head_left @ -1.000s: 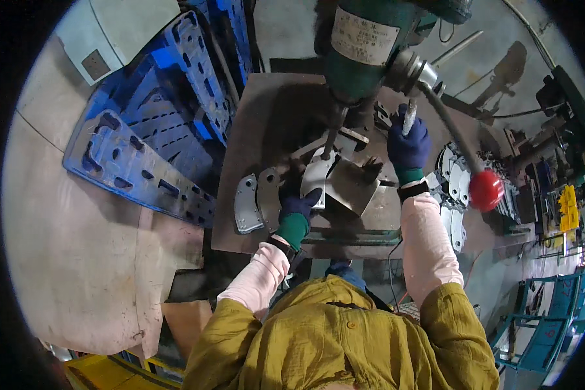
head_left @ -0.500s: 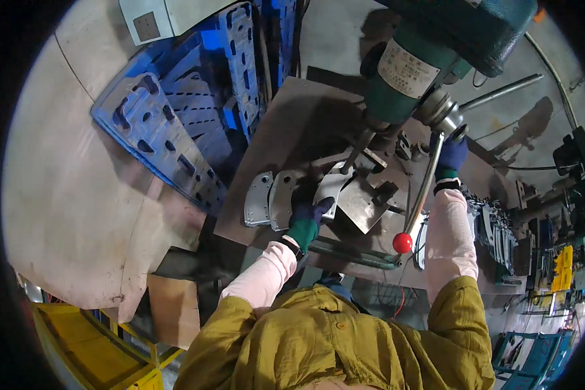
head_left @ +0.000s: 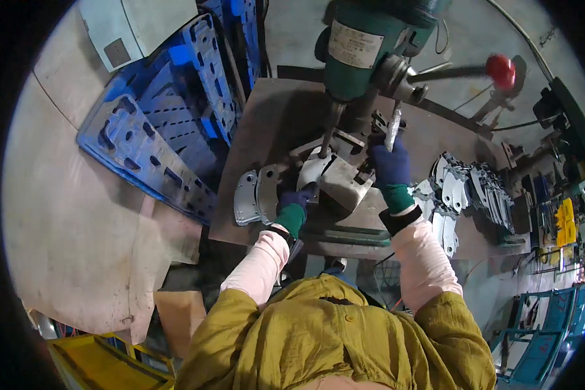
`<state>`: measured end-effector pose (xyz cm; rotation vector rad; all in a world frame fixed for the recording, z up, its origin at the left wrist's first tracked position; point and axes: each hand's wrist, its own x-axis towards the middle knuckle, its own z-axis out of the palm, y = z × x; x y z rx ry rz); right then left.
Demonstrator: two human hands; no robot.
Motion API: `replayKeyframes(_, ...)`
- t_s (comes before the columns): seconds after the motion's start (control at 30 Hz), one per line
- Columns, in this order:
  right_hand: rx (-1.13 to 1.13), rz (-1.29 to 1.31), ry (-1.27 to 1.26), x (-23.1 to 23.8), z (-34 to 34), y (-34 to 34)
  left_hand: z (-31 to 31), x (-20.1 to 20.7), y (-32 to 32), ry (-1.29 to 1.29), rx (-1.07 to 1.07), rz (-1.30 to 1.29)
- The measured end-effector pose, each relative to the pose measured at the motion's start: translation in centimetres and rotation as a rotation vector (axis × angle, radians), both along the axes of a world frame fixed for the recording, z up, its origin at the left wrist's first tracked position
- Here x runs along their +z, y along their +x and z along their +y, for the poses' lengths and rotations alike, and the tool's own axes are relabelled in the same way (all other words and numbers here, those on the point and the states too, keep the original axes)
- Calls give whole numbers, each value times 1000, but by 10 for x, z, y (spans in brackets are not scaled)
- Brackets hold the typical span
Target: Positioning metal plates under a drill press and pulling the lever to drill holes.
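Note:
My left hand (head_left: 296, 200), in a dark glove with a green cuff, grips the near end of a curved metal plate (head_left: 312, 170). The plate lies beside a metal fixture block (head_left: 346, 185), with the drill press's spindle (head_left: 332, 130) coming down on its far end. Whether the tip has entered the metal cannot be made out. My right hand (head_left: 391, 162), gloved alike, is closed around a feed lever (head_left: 394, 125) of the green drill press (head_left: 352, 55). Two more curved plates (head_left: 246, 200) lie side by side left of my left hand.
Piles of similar metal plates (head_left: 450, 188) cover the table's right side. Another lever's red knob (head_left: 500, 71) sticks out to the right of the press. Blue plastic pallets (head_left: 143, 140) lean left of the brown table (head_left: 250, 123). A cardboard piece (head_left: 179, 315) stands below left.
My right hand has come down and nearer, from beside the lever hub to a lever. The levers have turned, and the red knob has swung up and away. My left hand stays on the plate.

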<state>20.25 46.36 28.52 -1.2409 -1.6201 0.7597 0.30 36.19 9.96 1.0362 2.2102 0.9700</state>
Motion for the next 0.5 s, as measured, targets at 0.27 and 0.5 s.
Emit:
replayKeyframes(0.27,599,867,-653,136,-92,-4,-18,63,17,390,-42,-286)
replayKeyframes(0.5,924,1186,-969,215,-49,13,-12,57,22,338,-73,-576)
